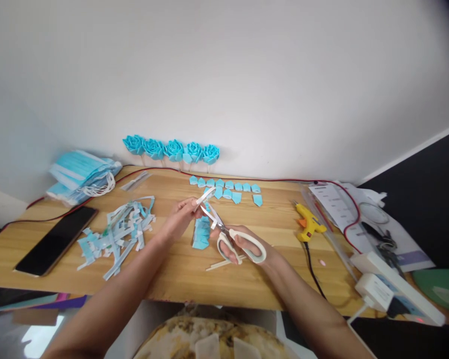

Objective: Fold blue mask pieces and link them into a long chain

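My left hand [181, 215] pinches a narrow white strip [204, 195] above the middle of the wooden table [179, 279]. My right hand [243, 245] grips white-handled scissors [228, 238], fingers through the loops, blades open and pointing up-left at the strip. Below the blades a piece of blue face-mask fabric [201, 234] lies or hangs against the table; I cannot tell which. Behind it lie several small folded blue petals [228, 189] in rows.
Five blue fabric roses [172, 148] lean on the wall. A stack of blue masks [80, 174] is at the back left, cut scraps [115, 234] and a black phone [56, 240] to the left. A yellow glue gun [307, 222], papers and a power strip [392, 289] sit on the right.
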The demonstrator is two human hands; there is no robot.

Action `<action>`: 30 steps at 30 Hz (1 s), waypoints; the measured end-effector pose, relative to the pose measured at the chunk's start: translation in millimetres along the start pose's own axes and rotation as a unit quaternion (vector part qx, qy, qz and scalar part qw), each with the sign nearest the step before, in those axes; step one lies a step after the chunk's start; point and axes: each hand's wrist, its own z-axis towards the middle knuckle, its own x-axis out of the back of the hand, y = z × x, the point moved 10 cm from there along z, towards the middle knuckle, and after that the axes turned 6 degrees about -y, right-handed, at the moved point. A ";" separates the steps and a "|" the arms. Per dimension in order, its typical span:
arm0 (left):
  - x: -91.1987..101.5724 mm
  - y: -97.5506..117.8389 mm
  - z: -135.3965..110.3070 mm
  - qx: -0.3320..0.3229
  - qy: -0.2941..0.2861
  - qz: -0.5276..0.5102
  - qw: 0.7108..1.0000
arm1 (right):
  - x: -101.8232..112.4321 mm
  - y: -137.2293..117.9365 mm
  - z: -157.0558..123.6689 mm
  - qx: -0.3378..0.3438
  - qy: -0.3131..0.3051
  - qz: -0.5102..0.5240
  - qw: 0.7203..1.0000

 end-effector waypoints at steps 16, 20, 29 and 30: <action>-18.1 -20.1 -8.4 0.064 -0.101 0.066 0.991 | -2.6 -1.6 1.9 0.020 0.000 0.019 1.000; -19.2 -22.4 -9.1 0.067 -0.107 0.065 0.990 | -4.8 -3.5 3.3 0.034 -0.004 0.026 0.999; -20.1 -20.6 -10.1 0.075 -0.115 0.102 0.985 | -3.6 0.3 3.2 0.028 0.009 0.061 0.998; -20.5 -19.8 -10.2 0.074 -0.117 0.111 0.984 | -2.9 1.3 2.9 0.027 0.012 0.071 0.997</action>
